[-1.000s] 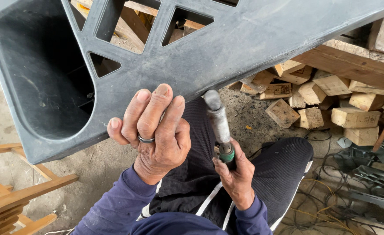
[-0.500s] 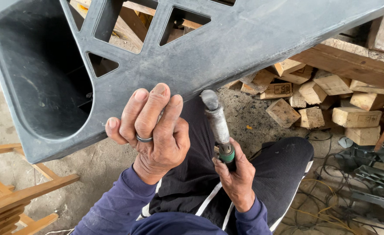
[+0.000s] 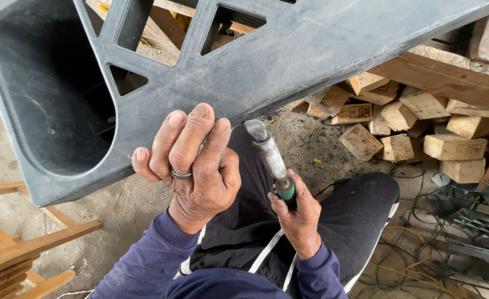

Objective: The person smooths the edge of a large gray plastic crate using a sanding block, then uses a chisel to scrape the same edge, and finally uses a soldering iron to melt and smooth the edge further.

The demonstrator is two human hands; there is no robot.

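Note:
A large dark grey plastic pallet (image 3: 288, 55) with a moulded hollow foot and cut-out openings fills the upper part of the view. My left hand (image 3: 191, 160), with a ring on one finger, grips its lower edge. My right hand (image 3: 294, 213) is closed around a slim metal power tool (image 3: 269, 158) with a green collar. The tool's head touches the pallet's edge just right of my left hand. My dark trousers and blue sleeves are below.
A pile of short wooden blocks (image 3: 399, 130) lies on the gritty floor at the right, under a long timber beam (image 3: 449, 80). Tangled cables and hoses (image 3: 449, 221) lie at the lower right. Light wooden frames (image 3: 17, 249) stand at the lower left.

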